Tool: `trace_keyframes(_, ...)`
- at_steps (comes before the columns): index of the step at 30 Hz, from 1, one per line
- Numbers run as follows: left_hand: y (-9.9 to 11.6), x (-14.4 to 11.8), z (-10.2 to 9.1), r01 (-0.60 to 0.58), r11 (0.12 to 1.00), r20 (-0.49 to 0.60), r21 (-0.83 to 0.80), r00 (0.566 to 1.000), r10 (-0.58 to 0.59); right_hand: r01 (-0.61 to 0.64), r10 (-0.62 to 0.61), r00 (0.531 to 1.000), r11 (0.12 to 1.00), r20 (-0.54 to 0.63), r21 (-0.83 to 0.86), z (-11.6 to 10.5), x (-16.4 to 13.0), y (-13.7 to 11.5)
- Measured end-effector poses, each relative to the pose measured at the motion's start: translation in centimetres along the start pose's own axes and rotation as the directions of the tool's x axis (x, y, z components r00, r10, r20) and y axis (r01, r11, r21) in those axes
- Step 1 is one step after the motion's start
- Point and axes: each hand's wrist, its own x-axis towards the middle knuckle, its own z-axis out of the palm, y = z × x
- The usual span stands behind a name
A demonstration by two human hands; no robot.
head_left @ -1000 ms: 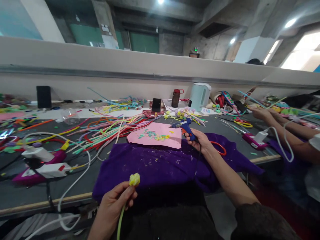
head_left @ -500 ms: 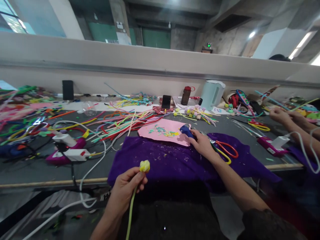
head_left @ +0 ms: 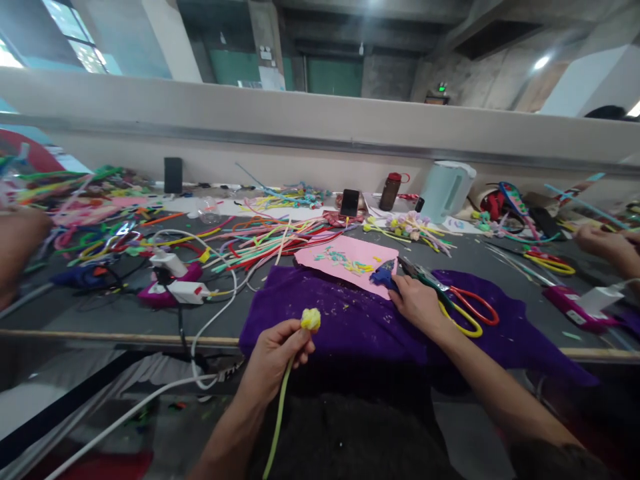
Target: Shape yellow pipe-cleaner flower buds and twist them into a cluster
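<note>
My left hand (head_left: 274,353) pinches a yellow pipe-cleaner flower (head_left: 311,319) by its green stem, held over the near table edge. My right hand (head_left: 417,302) rests on the purple cloth (head_left: 350,320) with its fingers around the handle of a blue glue gun (head_left: 384,275) that lies on the cloth beside a pink sheet (head_left: 350,261). Red and yellow scissors (head_left: 463,305) lie just right of that hand.
A pile of coloured pipe cleaners (head_left: 260,240) spreads behind the pink sheet. A power strip with white plugs and cables (head_left: 175,283) sits at left. A phone (head_left: 349,202), bottle (head_left: 390,191) and kettle (head_left: 447,191) stand at the back. Other people's hands (head_left: 607,243) work at right and at far left (head_left: 17,247).
My right hand has brought the glue gun down from upright in the air onto the cloth. My view has turned left; my left hand keeps the flower.
</note>
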Motion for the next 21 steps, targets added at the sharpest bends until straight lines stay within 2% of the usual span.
trace_keyframes(2, 0.4, 0.2, 0.3, 0.010, 0.999, 0.007, -0.052, 1.000, -0.010, 0.015, -0.015, 0.999, 1.000, -0.038, 0.007, -0.2, -0.1, 0.1)
trace_keyframes(4, 0.8, 0.5, 0.6, 0.021, 0.996, 0.035, -0.088, 0.999, -0.018, 0.024, -0.019, 0.992, 0.999, -0.127, 0.038, -0.9, -0.2, 0.0)
trace_keyframes(7, 1.3, 0.9, 1.3, 0.013, 0.992, 0.081, -0.129, 0.997, -0.003, 0.115, -0.064, 0.971, 0.970, -0.231, 0.215, -2.7, -0.7, -1.1)
trace_keyframes(9, 1.6, 1.1, 1.8, 0.004, 0.990, 0.096, -0.141, 0.995, 0.010, 0.242, -0.187, 0.967, 0.884, -0.170, 0.399, -4.2, -0.9, -2.3)
trace_keyframes(12, 2.0, 1.1, 2.2, 0.007, 0.992, 0.109, -0.128, 0.994, 0.007, 0.294, -0.274, 0.954, 0.792, -0.119, 0.535, -5.8, 0.2, -3.0)
trace_keyframes(15, 2.0, 1.2, 2.1, 0.027, 0.995, 0.084, -0.100, 0.996, -0.018, 0.260, -0.248, 0.964, 0.828, -0.091, 0.497, -6.4, 3.9, -1.5)
trace_keyframes(18, 1.6, 1.5, 1.9, 0.017, 0.994, 0.016, -0.105, 1.000, -0.016, 0.130, -0.121, 0.992, 0.935, -0.047, 0.331, -6.3, 8.7, 1.3)
trace_keyframes(19, 1.4, 1.6, 1.8, 0.010, 0.994, 0.001, -0.111, 1.000, -0.010, 0.067, -0.069, 0.998, 0.965, 0.001, 0.253, -6.2, 10.2, 1.9)
trace_keyframes(21, 1.0, 1.8, 1.8, 0.001, 0.992, -0.008, -0.125, 1.000, -0.002, 0.047, -0.071, 0.984, 0.988, 0.162, 0.148, -5.5, 12.7, 2.4)
